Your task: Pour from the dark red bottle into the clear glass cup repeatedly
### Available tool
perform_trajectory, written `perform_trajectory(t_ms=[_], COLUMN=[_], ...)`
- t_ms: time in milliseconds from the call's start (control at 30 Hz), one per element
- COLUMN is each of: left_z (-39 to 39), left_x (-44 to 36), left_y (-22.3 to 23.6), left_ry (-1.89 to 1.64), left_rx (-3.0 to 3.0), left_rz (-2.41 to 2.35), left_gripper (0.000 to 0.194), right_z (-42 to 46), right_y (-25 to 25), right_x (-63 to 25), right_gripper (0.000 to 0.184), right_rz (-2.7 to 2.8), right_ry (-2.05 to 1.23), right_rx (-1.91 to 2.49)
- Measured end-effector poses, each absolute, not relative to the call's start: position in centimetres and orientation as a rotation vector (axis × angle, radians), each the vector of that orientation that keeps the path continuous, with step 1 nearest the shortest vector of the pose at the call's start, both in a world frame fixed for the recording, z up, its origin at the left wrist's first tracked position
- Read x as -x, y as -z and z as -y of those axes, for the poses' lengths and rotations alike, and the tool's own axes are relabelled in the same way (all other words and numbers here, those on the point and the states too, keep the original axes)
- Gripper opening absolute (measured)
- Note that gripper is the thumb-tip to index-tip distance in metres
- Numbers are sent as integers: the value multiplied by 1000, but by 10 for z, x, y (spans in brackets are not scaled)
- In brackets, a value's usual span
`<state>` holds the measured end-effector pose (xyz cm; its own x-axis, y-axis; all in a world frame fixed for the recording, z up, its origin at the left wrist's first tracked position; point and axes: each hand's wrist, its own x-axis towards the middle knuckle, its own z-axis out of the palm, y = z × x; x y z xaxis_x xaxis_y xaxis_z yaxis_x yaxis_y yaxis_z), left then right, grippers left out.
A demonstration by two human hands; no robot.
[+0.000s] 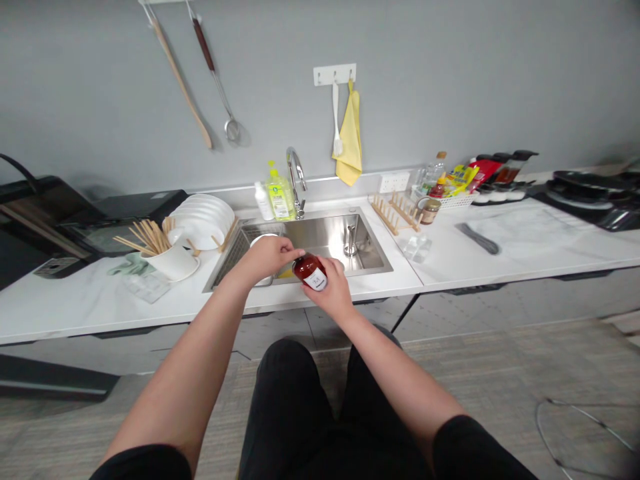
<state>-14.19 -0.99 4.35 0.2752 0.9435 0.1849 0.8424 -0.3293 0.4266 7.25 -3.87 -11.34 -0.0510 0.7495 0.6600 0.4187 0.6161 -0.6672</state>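
Observation:
A dark reddish-brown bottle (310, 272) with a white label is held over the front edge of the steel sink (330, 241). My right hand (331, 290) wraps around its lower part. My left hand (267, 259) reaches across from the left, its fingertips pressed at the bottle's top end; the fingers hide the neck and any cap. Under my left hand sits a white bowl (263, 239), partly hidden in the sink's left side. A yellow item (286, 273) lies low in the sink, mostly hidden by my hands.
A chrome faucet (296, 181) rises behind the sink beside a green dish soap bottle (279, 195). White plates (203, 221) stand at the left, near a white cup of chopsticks (173, 261). A wooden rack (396, 213) stands right of the sink, with bottles and jars behind it.

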Motion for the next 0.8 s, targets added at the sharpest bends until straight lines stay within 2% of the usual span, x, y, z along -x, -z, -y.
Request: perform_trajectory(t_ms=[133,200,333,433,467,567,633,667,733,800], left_z=[1,-2,-3,-3,-3,-4,-4,-4,-4,-3], left_x=[138,138,145,150,151,151,151,150,149,148], left_y=[-37,-34,-34,-36,-37,-39,-41,-41,-42,-42], left_ry=[-550,-537,-558,-611,-646,-690,-666,-665,-711,-740], left_rx=[-2347,-2343,-2336,-2319,-2301,-2253,-2302,-2335,-2368,-2345], left_rz=[-1723,-1720,-1358,-1169,-1212,-1409,-1334,-1243,-1127,-1213], left_gripper=[61,60,31,54,56,37,28,28,43,42], right_z=[39,38,35,33,33,32,31,31,32,33], right_y=[113,115,119,119,118,117,117,117,117,118], right_x=[-71,-71,-73,-75,-76,-76,-77,-77,-77,-78], right_gripper=[95,95,93,93,93,90,89,89,90,90], right_rz=[1674,1679,1666,1657,1653,1645,1650,1654,1656,1658], right_ry=[-356,-360,-375,-390,-395,-410,-422,-428,-437,-442], right_rx=[980,987,984,980,977,954,948,953,969,974])
